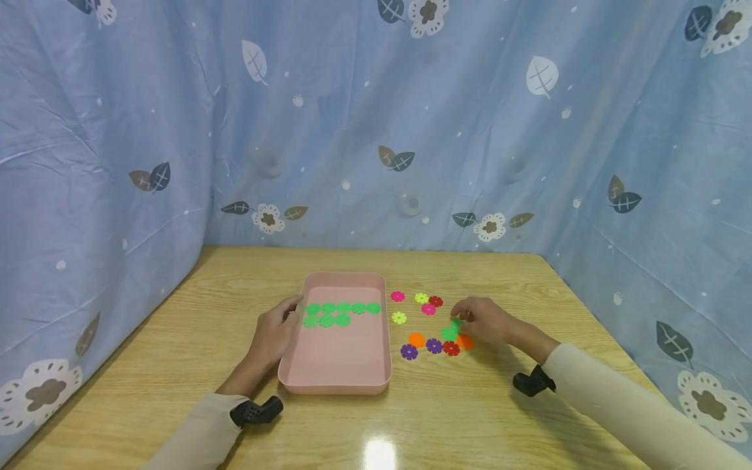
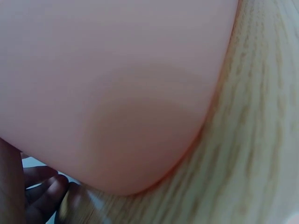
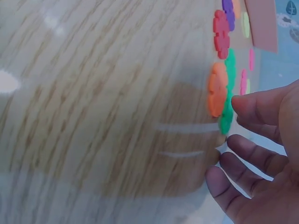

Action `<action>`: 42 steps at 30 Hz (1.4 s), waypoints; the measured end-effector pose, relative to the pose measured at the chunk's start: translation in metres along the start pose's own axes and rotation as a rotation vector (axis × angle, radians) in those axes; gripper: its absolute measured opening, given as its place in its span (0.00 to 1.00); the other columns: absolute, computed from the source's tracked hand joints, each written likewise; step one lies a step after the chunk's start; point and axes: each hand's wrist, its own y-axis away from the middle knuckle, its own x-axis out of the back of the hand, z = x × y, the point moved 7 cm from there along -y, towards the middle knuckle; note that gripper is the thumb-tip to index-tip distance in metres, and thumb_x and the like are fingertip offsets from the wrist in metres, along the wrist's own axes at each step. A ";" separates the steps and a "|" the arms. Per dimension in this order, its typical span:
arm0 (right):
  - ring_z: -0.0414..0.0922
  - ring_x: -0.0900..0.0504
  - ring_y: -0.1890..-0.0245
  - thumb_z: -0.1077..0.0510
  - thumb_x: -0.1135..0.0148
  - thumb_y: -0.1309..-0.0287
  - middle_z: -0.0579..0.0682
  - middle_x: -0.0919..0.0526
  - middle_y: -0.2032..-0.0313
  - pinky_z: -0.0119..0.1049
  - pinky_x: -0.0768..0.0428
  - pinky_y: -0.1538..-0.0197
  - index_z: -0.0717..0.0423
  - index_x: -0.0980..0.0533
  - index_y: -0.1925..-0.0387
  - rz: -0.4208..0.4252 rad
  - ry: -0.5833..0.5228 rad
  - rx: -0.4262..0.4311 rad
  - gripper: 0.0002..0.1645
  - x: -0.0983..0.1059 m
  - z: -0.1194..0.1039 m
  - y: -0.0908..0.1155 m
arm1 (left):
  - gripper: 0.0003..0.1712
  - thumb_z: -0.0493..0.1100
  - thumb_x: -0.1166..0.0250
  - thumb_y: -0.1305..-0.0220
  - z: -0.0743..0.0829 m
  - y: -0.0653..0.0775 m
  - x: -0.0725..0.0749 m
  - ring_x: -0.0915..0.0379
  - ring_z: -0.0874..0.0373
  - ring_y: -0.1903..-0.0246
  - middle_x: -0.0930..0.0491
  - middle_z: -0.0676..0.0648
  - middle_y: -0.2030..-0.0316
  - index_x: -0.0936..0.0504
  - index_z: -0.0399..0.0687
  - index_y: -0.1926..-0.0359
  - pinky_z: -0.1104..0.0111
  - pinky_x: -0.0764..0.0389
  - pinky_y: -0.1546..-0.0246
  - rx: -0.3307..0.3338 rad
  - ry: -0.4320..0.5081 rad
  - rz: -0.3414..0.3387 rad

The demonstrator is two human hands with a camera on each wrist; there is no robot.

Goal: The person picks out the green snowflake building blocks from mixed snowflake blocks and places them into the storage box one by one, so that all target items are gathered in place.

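A pink tray (image 1: 335,365) lies on the table with several green flower-shaped plastic discs (image 1: 343,307) laid inside in two rows. My left hand (image 1: 276,334) holds the tray's left rim; in the left wrist view its curled fingers (image 2: 46,189) show by the tray wall. To the right of the tray, my right hand (image 1: 484,320) is over two overlapping green discs (image 1: 449,333), thumb and forefinger at the farther one. In the right wrist view the thumb tip lies right by that green disc (image 3: 226,119), and the other fingers are loosely bent. An orange disc (image 1: 465,342) lies beside them.
Other loose discs lie between tray and right hand: purple (image 1: 409,352), red (image 1: 451,348), orange (image 1: 416,339), yellow-green (image 1: 399,318) and pink (image 1: 397,296). A blue patterned curtain (image 1: 364,130) surrounds the wooden table (image 1: 470,418) at the back and sides.
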 end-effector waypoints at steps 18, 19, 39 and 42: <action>0.46 0.26 0.65 0.71 0.33 0.43 0.52 0.22 0.65 0.42 0.23 0.59 0.61 0.23 0.62 0.013 0.005 0.022 0.09 -0.006 -0.002 -0.004 | 0.26 0.38 0.54 0.25 0.000 0.001 0.000 0.22 0.42 0.44 0.21 0.34 0.42 0.28 0.39 0.30 0.49 0.25 0.43 0.006 0.001 -0.003; 0.45 0.26 0.65 0.71 0.34 0.43 0.51 0.22 0.65 0.42 0.23 0.59 0.60 0.24 0.62 0.008 0.002 0.019 0.09 -0.007 -0.002 -0.004 | 0.26 0.38 0.54 0.26 0.000 0.001 0.000 0.22 0.42 0.44 0.21 0.34 0.42 0.28 0.39 0.30 0.49 0.24 0.43 0.007 0.001 -0.004; 0.45 0.30 0.70 0.73 0.45 0.38 0.48 0.25 0.70 0.40 0.28 0.62 0.58 0.29 0.62 0.024 -0.029 0.005 0.09 -0.005 0.000 -0.016 | 0.26 0.39 0.53 0.25 -0.001 -0.001 0.000 0.22 0.41 0.43 0.20 0.34 0.41 0.28 0.40 0.30 0.48 0.24 0.43 -0.002 0.002 0.005; 0.45 0.31 0.70 0.72 0.44 0.36 0.47 0.26 0.70 0.40 0.30 0.62 0.58 0.29 0.62 0.055 -0.040 0.018 0.08 -0.005 -0.002 -0.018 | 0.26 0.39 0.54 0.25 -0.002 -0.001 0.000 0.22 0.41 0.43 0.20 0.34 0.42 0.28 0.40 0.30 0.48 0.23 0.43 0.000 0.008 0.002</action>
